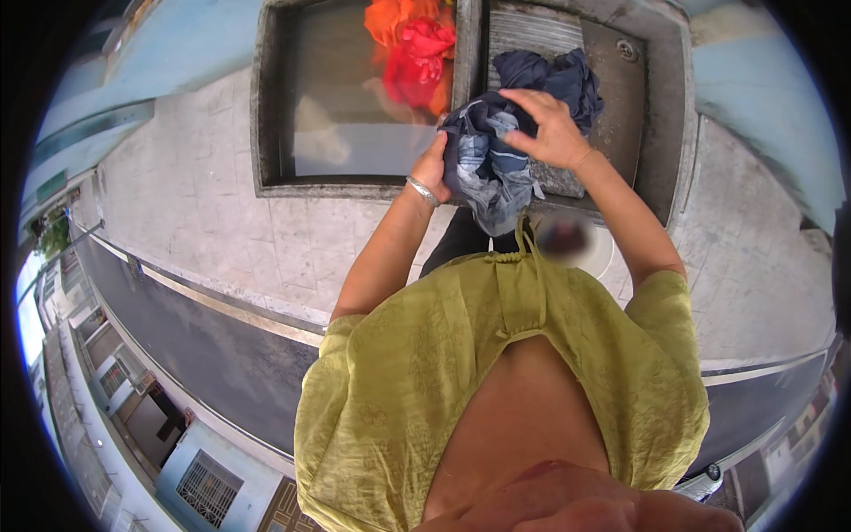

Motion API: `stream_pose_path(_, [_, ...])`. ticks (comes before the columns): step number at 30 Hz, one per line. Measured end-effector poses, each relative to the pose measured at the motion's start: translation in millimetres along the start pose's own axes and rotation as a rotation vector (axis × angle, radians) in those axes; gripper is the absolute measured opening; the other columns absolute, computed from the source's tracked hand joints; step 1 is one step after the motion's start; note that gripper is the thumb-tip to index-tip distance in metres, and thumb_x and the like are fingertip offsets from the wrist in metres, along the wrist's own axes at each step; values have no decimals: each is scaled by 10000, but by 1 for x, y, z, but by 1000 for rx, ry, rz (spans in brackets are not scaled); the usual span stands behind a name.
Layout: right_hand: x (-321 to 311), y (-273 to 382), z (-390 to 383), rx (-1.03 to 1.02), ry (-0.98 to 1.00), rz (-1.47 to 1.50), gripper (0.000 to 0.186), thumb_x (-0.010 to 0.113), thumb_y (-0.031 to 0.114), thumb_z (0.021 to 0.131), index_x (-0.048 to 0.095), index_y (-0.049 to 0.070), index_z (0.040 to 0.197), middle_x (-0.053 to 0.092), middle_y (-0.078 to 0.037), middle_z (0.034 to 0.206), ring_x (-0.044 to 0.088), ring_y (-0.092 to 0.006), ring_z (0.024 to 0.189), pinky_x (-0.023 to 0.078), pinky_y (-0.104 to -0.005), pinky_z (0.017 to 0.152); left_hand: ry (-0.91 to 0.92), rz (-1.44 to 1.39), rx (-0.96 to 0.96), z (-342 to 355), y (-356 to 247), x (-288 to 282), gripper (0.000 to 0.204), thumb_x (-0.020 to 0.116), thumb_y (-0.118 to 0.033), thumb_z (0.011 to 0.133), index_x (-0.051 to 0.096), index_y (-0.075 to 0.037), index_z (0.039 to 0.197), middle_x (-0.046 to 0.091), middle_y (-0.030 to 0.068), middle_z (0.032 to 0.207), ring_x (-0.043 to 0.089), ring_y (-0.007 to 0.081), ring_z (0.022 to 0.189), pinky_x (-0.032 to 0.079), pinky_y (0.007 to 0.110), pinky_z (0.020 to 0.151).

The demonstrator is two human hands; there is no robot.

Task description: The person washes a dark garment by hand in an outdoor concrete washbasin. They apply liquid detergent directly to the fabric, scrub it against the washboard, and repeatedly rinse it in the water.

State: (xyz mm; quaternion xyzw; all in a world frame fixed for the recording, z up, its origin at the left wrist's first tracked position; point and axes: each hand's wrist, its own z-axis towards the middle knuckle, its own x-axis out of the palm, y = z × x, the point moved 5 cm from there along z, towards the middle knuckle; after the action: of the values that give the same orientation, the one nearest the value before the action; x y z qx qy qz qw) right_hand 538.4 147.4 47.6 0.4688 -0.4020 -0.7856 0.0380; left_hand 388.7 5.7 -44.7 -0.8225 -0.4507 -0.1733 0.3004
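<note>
A bundled garment (490, 168) in navy and pale blue-grey hangs over the front edge of the concrete sink's ridged washboard section (523, 31). My left hand (433, 168), with a bangle at the wrist, grips the garment's left side. My right hand (545, 133) is on the garment's upper right, thumb and fingers spread and loosely curved over the cloth. A second dark navy cloth (572, 84) lies crumpled behind it on the washboard side.
The left basin (266, 106) holds murky water with orange and red cloths (417, 62) in it. A round white container (601, 253), partly blurred, stands below the sink by my legs. Pale pavement (177, 151) surrounds the sink; a dark road strip (222, 372) and buildings (199, 470) lie beyond.
</note>
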Motion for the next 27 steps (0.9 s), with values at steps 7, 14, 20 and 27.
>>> stream_pose_path(7, [3,-42,-12,522,-115,820,128,610,3,859,663,-4,975,647,22,880,552,-37,788,459,-204,725,33,214,83,-22,-27,9,393,507,-383,958,608,-17,1063,661,106,997,642,196,869,520,350,797])
stream_pose_path(14, [-37,-13,-22,569,-432,906,157,642,-27,830,667,4,982,643,6,899,566,-57,800,462,-203,731,78,437,229,-17,-46,17,421,489,-403,965,587,-29,1131,660,86,976,627,177,853,508,323,781])
stream_pose_path(20, [-24,81,-15,100,-63,703,201,663,-31,706,654,11,902,624,-54,856,597,-150,832,466,-272,778,133,504,412,-34,-43,28,622,422,-461,977,382,22,1367,502,139,1310,504,219,1185,406,322,994])
stream_pose_path(27, [32,25,-26,387,91,982,216,616,29,876,636,23,1091,635,-25,1042,592,-121,968,490,-264,847,66,971,622,-13,-37,12,658,606,-290,903,330,62,1385,522,185,1289,506,233,1179,398,305,986])
